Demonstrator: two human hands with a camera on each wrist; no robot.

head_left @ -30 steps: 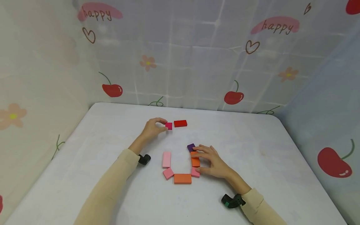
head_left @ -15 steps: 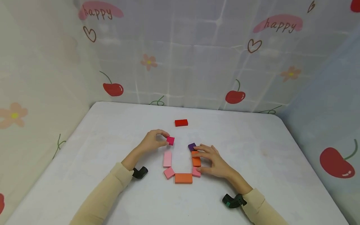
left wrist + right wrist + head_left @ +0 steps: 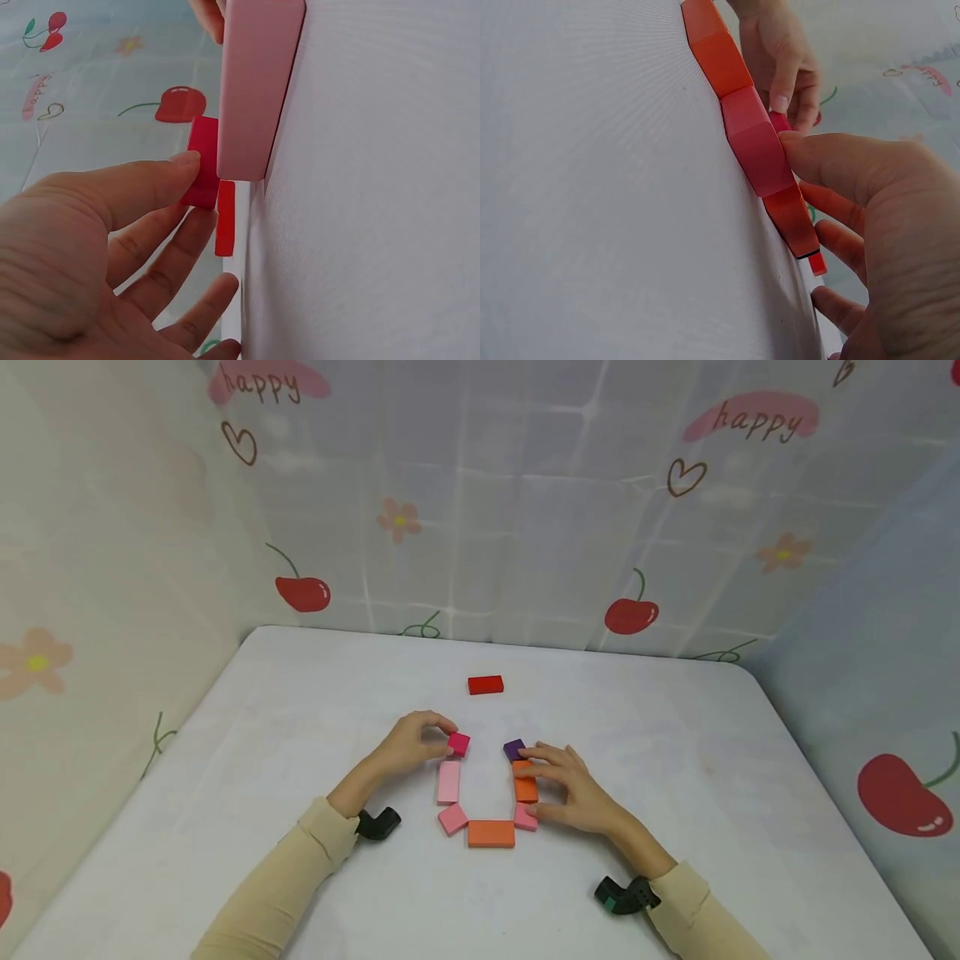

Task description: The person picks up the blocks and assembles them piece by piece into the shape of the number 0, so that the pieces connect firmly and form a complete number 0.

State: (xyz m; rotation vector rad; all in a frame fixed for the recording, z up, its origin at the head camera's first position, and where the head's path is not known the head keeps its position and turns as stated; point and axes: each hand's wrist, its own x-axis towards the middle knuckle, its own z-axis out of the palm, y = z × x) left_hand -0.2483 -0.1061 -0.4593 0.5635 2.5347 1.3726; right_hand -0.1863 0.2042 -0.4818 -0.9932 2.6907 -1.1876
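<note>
My left hand (image 3: 411, 743) pinches a small magenta block (image 3: 458, 745) between thumb and fingers, just beyond a light pink oblong block (image 3: 448, 783). In the left wrist view the pink oblong (image 3: 259, 90) stands in front of part of the magenta block (image 3: 202, 161). My right hand (image 3: 577, 793) rests along the right side of a U of blocks. Its thumb touches a pink block (image 3: 526, 817), and its other fingers lie over an orange block (image 3: 527, 788) and against a purple block (image 3: 513, 750). Whether those fingers press down cannot be told.
An orange oblong (image 3: 491, 834) forms the near side of the U, with a turned pink block (image 3: 453, 819) at its left corner. Farther back on the white table (image 3: 675, 760) lies a red block (image 3: 486, 685). A printed curtain (image 3: 510, 527) hangs behind.
My left hand has carried the magenta block from beside the red block toward me, to the far end of the light pink oblong. The right hand stays in place on the blocks.
</note>
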